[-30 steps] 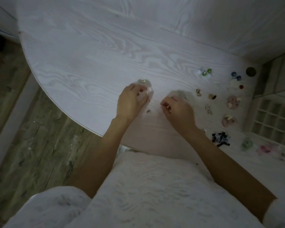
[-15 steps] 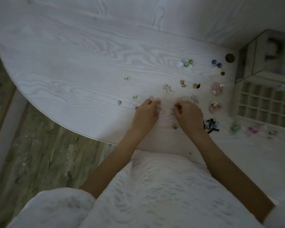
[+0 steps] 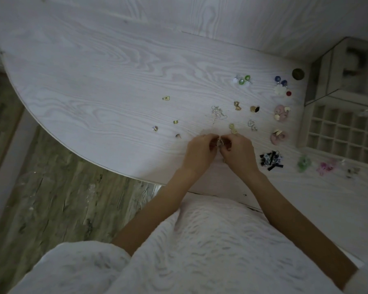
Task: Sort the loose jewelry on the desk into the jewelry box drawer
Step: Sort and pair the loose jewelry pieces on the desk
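Observation:
My left hand [image 3: 200, 152] and my right hand [image 3: 237, 154] meet fingertip to fingertip over the white wood-grain desk [image 3: 106, 85], both pinching a small ring-like piece [image 3: 219, 143] between them. Loose jewelry lies around: small gold pieces [image 3: 166, 98] to the left, a clear wire earring [image 3: 218, 112], gold earrings [image 3: 238, 106], pink fluffy pieces [image 3: 280, 113] and a black-and-blue bow [image 3: 271, 159]. The jewelry box drawer [image 3: 340, 132], with several small square compartments, stands pulled out at the right.
The jewelry box body [image 3: 344, 73] stands behind the drawer at the back right, with a dark round knob-like object [image 3: 298, 74] beside it. Green [image 3: 303, 164] and pink [image 3: 325, 167] pieces lie before the drawer. The desk's curved edge [image 3: 77, 152] drops to the floor on the left.
Both hands have come together at the desk's front, now touching fingertips on one small piece. The view has shifted left, bringing the jewelry box more into sight.

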